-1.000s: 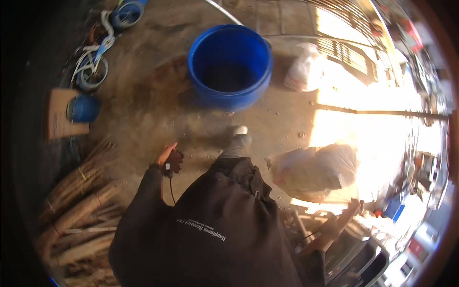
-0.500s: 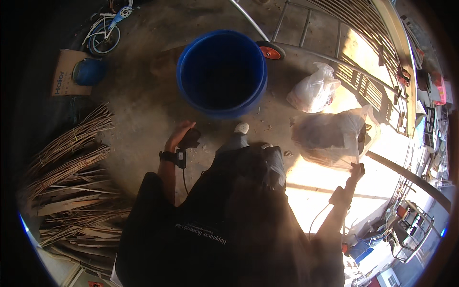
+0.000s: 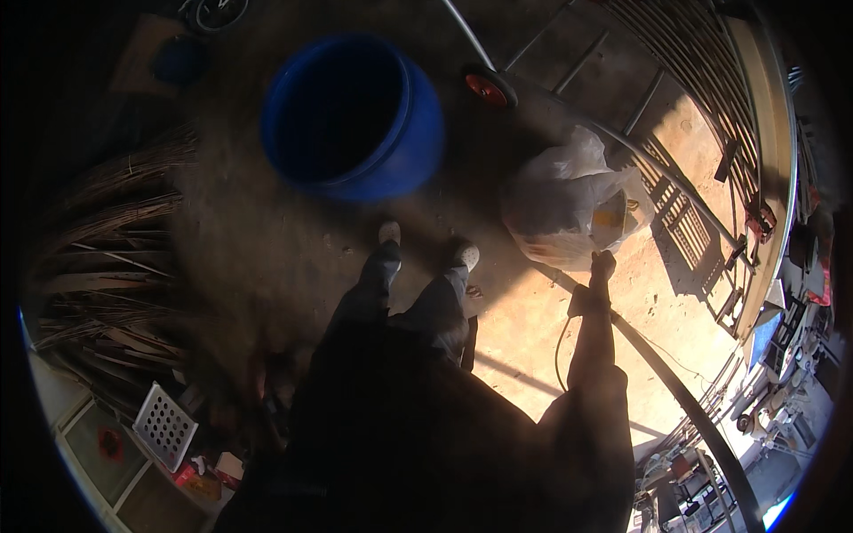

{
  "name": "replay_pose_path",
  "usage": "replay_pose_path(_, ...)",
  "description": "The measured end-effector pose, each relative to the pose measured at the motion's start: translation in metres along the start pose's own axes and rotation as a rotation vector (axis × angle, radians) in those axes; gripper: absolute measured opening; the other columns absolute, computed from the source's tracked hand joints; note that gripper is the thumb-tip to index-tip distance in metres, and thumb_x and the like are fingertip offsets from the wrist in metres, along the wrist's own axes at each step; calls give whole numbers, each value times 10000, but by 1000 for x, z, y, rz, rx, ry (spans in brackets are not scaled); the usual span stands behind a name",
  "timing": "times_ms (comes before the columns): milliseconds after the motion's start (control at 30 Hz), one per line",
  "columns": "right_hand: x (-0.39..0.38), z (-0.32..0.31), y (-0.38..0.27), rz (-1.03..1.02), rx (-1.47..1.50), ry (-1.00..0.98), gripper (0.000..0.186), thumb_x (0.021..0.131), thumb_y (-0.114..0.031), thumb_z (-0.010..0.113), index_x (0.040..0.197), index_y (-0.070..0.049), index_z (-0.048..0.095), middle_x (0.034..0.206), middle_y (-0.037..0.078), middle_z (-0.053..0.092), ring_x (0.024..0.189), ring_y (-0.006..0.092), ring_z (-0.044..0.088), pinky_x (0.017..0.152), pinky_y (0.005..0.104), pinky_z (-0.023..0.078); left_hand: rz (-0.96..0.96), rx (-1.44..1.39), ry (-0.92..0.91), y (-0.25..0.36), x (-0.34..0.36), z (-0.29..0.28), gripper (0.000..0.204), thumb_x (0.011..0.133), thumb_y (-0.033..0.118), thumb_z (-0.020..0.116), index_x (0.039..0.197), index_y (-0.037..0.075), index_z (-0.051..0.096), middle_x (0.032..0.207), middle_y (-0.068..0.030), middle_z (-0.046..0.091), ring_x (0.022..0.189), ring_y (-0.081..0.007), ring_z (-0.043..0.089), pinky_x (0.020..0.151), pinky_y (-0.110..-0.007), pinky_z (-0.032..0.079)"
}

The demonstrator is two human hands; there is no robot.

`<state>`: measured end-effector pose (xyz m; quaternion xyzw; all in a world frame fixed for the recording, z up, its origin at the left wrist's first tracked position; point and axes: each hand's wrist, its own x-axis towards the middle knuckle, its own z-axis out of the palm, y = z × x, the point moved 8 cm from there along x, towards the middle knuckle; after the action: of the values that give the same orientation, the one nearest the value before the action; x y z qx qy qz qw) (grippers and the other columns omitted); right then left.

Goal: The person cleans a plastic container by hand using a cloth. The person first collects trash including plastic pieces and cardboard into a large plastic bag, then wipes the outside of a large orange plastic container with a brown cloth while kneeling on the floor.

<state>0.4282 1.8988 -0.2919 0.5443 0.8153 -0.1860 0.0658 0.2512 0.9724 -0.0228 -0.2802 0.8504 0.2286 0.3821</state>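
Note:
My right hand (image 3: pixel 603 263) is closed on the near edge of a large translucent plastic bag (image 3: pixel 555 218). Its fingers pinch the plastic, and the bag's side is stretched toward me. Something yellowish shows through the opening on the bag's right; I cannot make out what it is. Another whitish plastic bag (image 3: pixel 579 151) appears just behind, partly covered by the first. A big blue plastic barrel (image 3: pixel 418 133) stands to the left, with its dark mouth facing up. My left hand cannot be seen; the area by my left side is deep in shadow.
Bundles of sticks (image 3: pixel 107 191) and split wood lie at the left. A white perforated panel (image 3: pixel 166 426) is at the lower left. Beyond the bags are a metal-framed cart with a red-hubbed wheel (image 3: pixel 486 87) and a slatted gate (image 3: pixel 675 53). A dark curved strip (image 3: pixel 675 391) crosses the sunlit floor.
My view has turned and shifted. The held bag has come closer to the other bag, still in my right hand. My left hand, open beside me before, has dropped out of sight.

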Motion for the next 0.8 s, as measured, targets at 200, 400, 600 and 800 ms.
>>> replay_pose_path(200,16,7,50,-208,-166,-67,330,712,-242,815,818,0,617,825,191,667,799,376,655,703,445,530,-182,-88,34,-57,-90,35,234,957,274,574,915,46,609,788,-69,581,683,-165,555,646,-301,463)
replay_pose_path(400,13,46,102,-332,-254,-252,374,674,-268,820,838,1,618,803,172,663,839,358,650,743,444,518,-239,-135,105,-85,-153,39,206,955,253,573,941,50,608,812,-77,591,709,-175,569,662,-304,469)
replay_pose_path(600,26,98,94,-63,180,-301,148,740,-154,668,843,-48,661,877,181,674,876,387,639,781,457,508,-332,-179,132,-128,-212,56,182,953,231,572,967,53,608,837,-84,602,735,-184,583,677,-306,474)
replay_pose_path(800,9,121,16,-397,45,-289,167,826,-165,535,851,-64,665,889,225,669,871,429,639,760,501,507,-345,-207,166,-138,-235,65,162,951,210,571,992,57,607,861,-92,612,761,-194,597,693,-309,480)
